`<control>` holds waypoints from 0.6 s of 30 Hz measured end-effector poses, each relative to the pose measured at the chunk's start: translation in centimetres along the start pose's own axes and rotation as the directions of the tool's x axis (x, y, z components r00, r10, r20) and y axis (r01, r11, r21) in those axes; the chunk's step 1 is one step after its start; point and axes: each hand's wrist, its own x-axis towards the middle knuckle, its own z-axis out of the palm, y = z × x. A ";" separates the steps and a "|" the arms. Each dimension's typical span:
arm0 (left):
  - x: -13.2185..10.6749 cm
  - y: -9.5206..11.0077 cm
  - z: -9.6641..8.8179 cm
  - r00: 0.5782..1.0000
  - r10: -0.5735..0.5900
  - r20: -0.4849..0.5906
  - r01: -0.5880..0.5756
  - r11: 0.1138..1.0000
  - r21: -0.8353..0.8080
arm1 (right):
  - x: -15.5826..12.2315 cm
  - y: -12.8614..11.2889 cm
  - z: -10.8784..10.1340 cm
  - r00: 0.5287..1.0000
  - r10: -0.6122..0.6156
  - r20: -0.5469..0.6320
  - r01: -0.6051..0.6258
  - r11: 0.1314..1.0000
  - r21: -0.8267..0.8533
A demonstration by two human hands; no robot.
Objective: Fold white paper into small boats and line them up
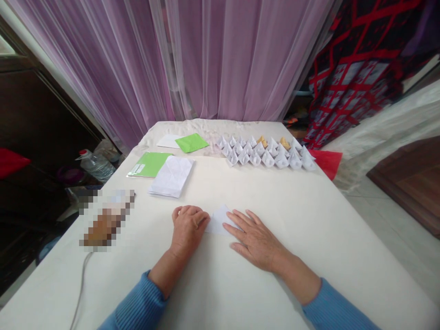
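Note:
A folded white sheet of paper [219,222], roughly triangular with its point away from me, lies flat on the table in front of me. At its left corner my left hand [189,224] is closed, fingers curled and thumb side against the paper. My right hand [256,239] lies open over the right part of the sheet, fingers spread and pressing it down. Both hands hide the sheet's outer corners. Beyond the left hand is a stack of white paper [172,176], partly over a green pack of paper [148,164].
Rows of folded white paper boats [268,158], two of them yellowish, stand at the back right. A green sheet [191,142] overlaps a white sheet [167,141] at the back. A blurred-out phone-like object [109,220] with a cable [82,279] lies left on the white-covered table [220,284].

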 end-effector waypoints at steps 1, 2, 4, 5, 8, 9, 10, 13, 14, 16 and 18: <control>0.0 -0.1 0.0 1.000 0.010 0.000 -0.010 1.000 -0.006 | 0.0 0.0 0.0 1.000 0.002 -0.001 -0.002 1.000 -0.002; 0.0 -0.1 0.0 1.000 0.019 0.001 -0.019 1.000 -0.011 | 0.0 0.0 0.0 1.000 0.003 -0.003 -0.003 1.000 -0.005; 0.0 -0.3 0.1 0.999 0.033 0.010 -0.033 0.999 -0.020 | 0.0 0.0 0.0 1.000 -0.001 -0.010 0.001 1.000 -0.009; 0.1 -0.4 0.1 0.999 0.039 0.016 -0.038 0.999 -0.023 | 0.0 0.0 0.1 1.000 -0.005 -0.014 0.005 1.000 -0.009; 0.1 -0.7 0.2 0.998 0.061 0.029 -0.060 0.998 -0.031 | -0.1 0.1 0.3 0.999 -0.018 -0.029 0.018 1.000 -0.018; 0.1 -0.8 0.3 0.997 0.075 0.032 -0.074 0.997 -0.032 | -0.1 0.1 0.3 0.999 -0.022 -0.031 0.021 1.000 -0.023; 0.1 -0.8 0.3 0.995 0.096 0.036 -0.095 0.995 -0.030 | -0.1 0.2 0.4 0.999 -0.024 -0.034 0.023 0.999 -0.027; 0.3 -1.2 0.3 0.980 0.194 0.053 -0.195 0.981 0.005 | -0.1 0.1 0.4 0.999 -0.025 -0.043 0.023 0.999 -0.038; 0.4 -1.4 0.2 0.971 0.233 0.062 -0.234 0.972 0.023 | -0.1 0.1 0.4 0.999 -0.025 -0.046 0.023 0.999 -0.042; 0.7 -1.7 0.1 0.946 0.310 0.092 -0.316 0.947 0.054 | -0.1 0.1 0.4 0.998 -0.026 -0.050 0.024 0.999 -0.046; 1.2 -2.0 -0.1 0.917 0.377 0.135 -0.388 0.919 0.066 | -0.1 0.0 0.3 0.998 -0.029 -0.050 0.027 0.999 -0.045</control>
